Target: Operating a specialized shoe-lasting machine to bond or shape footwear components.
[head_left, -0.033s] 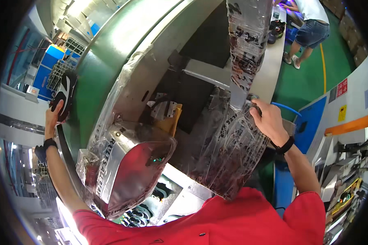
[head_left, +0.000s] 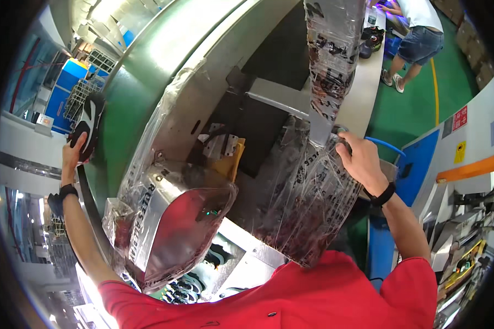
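Observation:
At the far left, my left hand [head_left: 71,155] grips a dark shoe [head_left: 92,123] with a white marking, held by its lower end with the thumb across it. The shoe is beside the green conveyor belt [head_left: 129,104]; whether it touches the belt I cannot tell. My right hand [head_left: 366,165] is closed at the upper right corner of a plastic-wrapped machine panel [head_left: 318,194]. Its fingertips curl over a small dark part there that I cannot make out. A tall post [head_left: 329,60], wrapped in printed plastic, rises next to that hand.
A rounded metal cover [head_left: 186,236], wrapped in plastic, stands between my arms. Several shoes [head_left: 184,288] lie below it. A yellow piece [head_left: 233,159] sits inside the machine. A blue hose [head_left: 384,145] runs right of my right hand. Another person [head_left: 417,38] stands at a far bench.

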`<action>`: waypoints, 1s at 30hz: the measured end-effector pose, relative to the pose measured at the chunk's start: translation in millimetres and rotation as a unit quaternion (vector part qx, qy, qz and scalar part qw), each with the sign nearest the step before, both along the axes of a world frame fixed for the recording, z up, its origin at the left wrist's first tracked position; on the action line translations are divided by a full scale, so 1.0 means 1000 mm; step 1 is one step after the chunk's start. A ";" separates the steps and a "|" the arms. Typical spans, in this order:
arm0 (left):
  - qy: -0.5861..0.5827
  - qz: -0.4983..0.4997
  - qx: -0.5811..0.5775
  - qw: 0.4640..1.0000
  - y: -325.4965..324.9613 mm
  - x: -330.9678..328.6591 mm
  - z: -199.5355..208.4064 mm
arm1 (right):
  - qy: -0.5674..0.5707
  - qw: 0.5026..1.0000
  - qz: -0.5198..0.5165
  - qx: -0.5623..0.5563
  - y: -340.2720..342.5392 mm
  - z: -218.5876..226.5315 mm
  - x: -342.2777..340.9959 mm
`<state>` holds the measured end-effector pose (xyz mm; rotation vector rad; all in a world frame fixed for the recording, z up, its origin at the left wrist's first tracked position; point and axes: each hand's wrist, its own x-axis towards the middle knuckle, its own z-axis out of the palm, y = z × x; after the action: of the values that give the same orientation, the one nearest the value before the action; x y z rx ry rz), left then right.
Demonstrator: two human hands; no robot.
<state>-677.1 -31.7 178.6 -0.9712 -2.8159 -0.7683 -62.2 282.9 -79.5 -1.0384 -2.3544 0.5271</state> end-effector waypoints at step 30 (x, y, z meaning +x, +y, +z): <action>0.013 -0.379 0.370 0.848 0.053 0.595 -0.065 | 0.365 0.862 0.270 -0.223 -0.049 0.020 0.064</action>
<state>-81.9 21.4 113.9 -1.8307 -1.7031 -1.6895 2.3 234.1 -59.5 -0.2052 -1.8091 1.4398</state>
